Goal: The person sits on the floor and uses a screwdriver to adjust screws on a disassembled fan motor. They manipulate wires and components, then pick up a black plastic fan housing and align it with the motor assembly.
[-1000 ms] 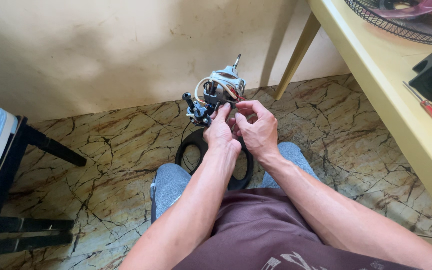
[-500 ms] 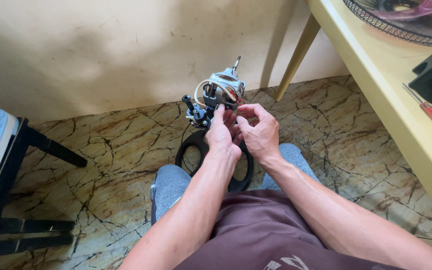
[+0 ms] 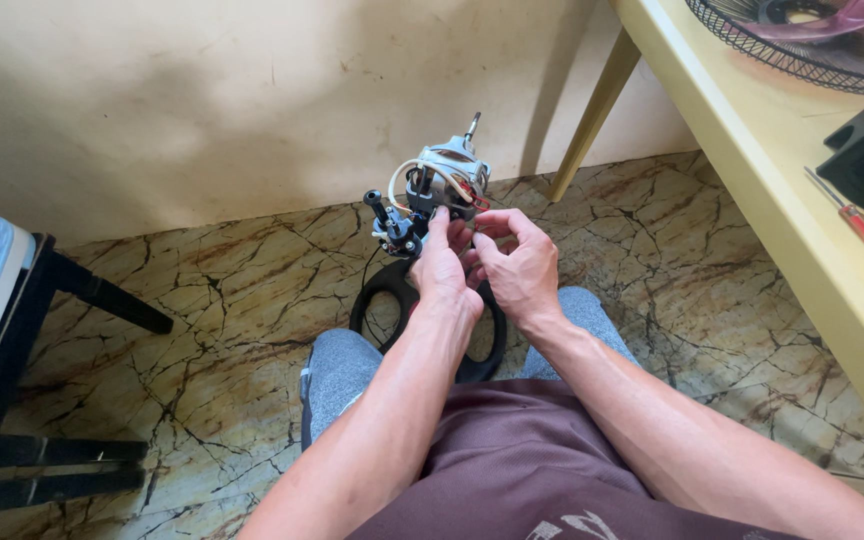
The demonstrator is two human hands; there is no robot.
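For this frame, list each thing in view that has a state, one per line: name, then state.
Fan motor: uncovered, wires exposed, shaft pointing up, held at knee level.
Left hand: fingers on the motor's wiring.
Right hand: fingers curled, touching the motor's right side.
Black ring: upright between the knees, behind the hands.
Screwdriver: lying flat on the table, untouched.
Fan grille: lying on the table.

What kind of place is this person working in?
Probably a home or small repair corner: a fan motor with loose wires held over a marble-patterned floor, a wire fan guard and red-handled screwdriver on a yellow table.
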